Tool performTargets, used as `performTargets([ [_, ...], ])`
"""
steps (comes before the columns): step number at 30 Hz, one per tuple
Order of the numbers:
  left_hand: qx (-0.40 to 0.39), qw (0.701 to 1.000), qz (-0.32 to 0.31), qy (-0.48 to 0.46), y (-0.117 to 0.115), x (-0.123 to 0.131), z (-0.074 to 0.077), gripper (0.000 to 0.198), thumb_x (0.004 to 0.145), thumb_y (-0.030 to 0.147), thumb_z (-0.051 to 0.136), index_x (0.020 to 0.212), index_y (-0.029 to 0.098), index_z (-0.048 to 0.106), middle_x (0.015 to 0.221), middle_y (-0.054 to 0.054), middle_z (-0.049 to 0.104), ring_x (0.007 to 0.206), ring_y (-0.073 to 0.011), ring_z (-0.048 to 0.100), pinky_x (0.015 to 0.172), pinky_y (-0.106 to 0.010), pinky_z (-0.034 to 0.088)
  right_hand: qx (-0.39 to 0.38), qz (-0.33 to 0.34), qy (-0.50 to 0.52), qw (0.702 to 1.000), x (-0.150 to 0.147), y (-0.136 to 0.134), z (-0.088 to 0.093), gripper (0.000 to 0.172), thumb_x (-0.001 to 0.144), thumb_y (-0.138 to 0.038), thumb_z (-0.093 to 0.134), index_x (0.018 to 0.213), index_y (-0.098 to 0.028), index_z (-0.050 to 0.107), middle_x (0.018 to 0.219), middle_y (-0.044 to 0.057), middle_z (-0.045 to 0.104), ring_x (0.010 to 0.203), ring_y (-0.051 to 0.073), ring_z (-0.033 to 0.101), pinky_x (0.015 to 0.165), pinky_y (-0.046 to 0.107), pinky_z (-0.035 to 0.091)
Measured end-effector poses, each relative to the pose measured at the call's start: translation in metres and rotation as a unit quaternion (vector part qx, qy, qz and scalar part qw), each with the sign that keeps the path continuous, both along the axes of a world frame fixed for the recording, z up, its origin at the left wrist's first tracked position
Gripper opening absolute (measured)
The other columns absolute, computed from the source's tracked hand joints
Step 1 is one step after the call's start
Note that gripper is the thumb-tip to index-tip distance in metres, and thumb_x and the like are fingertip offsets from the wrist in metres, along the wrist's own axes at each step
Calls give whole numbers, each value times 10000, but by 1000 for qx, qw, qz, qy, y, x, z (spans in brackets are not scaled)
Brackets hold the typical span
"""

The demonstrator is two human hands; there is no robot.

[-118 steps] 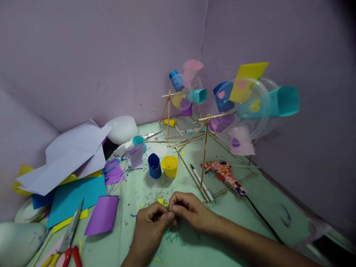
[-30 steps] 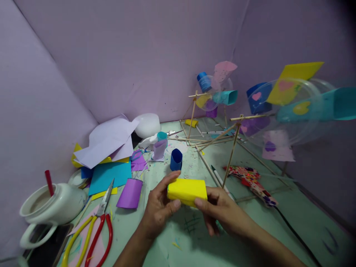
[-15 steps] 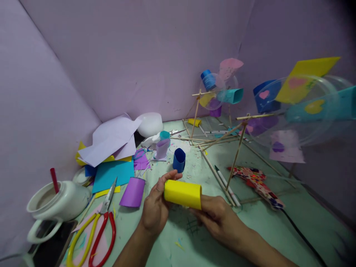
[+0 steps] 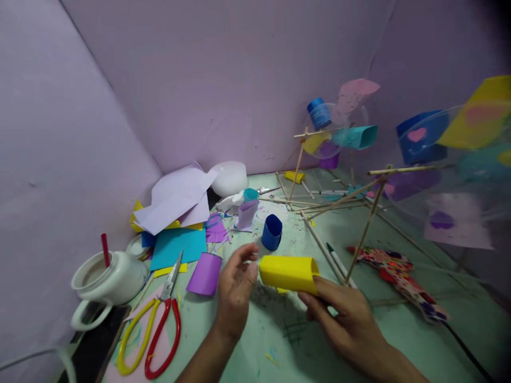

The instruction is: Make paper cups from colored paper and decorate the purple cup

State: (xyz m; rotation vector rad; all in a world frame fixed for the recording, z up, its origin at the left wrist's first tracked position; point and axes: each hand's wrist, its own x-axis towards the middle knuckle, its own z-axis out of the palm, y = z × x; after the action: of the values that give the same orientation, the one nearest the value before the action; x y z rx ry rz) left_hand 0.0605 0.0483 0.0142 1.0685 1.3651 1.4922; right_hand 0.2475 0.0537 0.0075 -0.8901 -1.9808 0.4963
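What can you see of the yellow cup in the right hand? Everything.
The yellow cup is plain, flat-sided, apparently folded paper, with a faint greenish edge at its left end. It is held sideways above the green tabletop, open end toward picture right. The right hand grips that end; the left hand is open by the other, contact unclear.

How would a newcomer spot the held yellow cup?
Over the pale green table, find the right hand. It holds the yellow cup sideways, nearer the camera than the dark blue cup. Unlike the yellow roll at the back, this one is hand-held.
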Motion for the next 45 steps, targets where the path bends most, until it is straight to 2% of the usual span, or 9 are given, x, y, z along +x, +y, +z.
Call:
performTargets([
  [3,65,927,172,328,-3,-35,23,260,782,352,633,1011,232,665,1068,-77,665,1038,-271,561,963,-371,370,49,-76,0,996,3,3,4,248,860,-187,520,615,-210,558,513,4,588,418,125,560,422,219,409],
  [5,-36,865,217,450,-3,-58,35,373,778,438,605,1062,201,652,1107,-121,659,1079,-328,556,975,-450,361,59,-110,-3,992,4,5,5,287,865,-213,521,580,-210,550,505,4,584,412,124,555,411,220,405],
  [8,-275,801,109,521,2,-76,36,556,794,478,548,1254,167,547,1204,-159,630,1111,-374,563,906,-506,421,49,-128,-14,990,4,8,2,331,887,-242,502,560,-203,542,484,-8,555,391,110,528,399,212,395],
  [12,-305,734,7,607,10,-74,22,673,764,352,582,1364,96,415,1344,-225,510,1248,-412,450,953,-544,394,32,-144,-42,988,4,13,-9,337,904,-280,488,588,-186,559,472,-11,531,390,110,515,392,211,381],
  [19,-68,923,-38,378,-4,-71,25,719,711,282,654,1377,257,384,1427,-75,462,1283,-277,444,1075,-435,337,24,-144,-48,988,5,19,-18,285,907,-292,479,667,-179,584,521,-8,582,411,106,534,419,204,388],
  [26,-54,990,-71,111,-6,-44,16,741,608,325,795,1289,247,512,1267,-99,604,1155,-315,565,928,-348,482,-1,-124,-70,990,1,16,-18,262,883,-250,482,645,-181,567,530,-2,596,428,124,544,437,226,357],
  [31,-100,984,-80,-122,-4,-24,12,885,540,334,817,1334,179,459,1195,-147,641,1112,-358,582,871,-373,497,-66,-119,-87,987,2,18,-21,293,894,-280,443,647,-183,564,526,2,577,442,138,530,457,241,341],
  [41,-154,957,-91,-231,-7,-13,12,756,571,294,794,1267,169,526,1054,-123,688,865,-258,657,797,-353,520,-279,-64,-36,957,0,23,-14,318,868,-415,384,803,-178,586,635,39,613,552,185,580,509,266,408],
  [45,-153,958,5,-243,-1,-14,15,575,574,247,791,1118,148,634,976,-94,706,805,-199,657,663,-239,543,-267,-69,-23,961,0,22,-14,325,871,-405,402,804,-164,610,617,37,609,531,177,582,489,258,414],
])
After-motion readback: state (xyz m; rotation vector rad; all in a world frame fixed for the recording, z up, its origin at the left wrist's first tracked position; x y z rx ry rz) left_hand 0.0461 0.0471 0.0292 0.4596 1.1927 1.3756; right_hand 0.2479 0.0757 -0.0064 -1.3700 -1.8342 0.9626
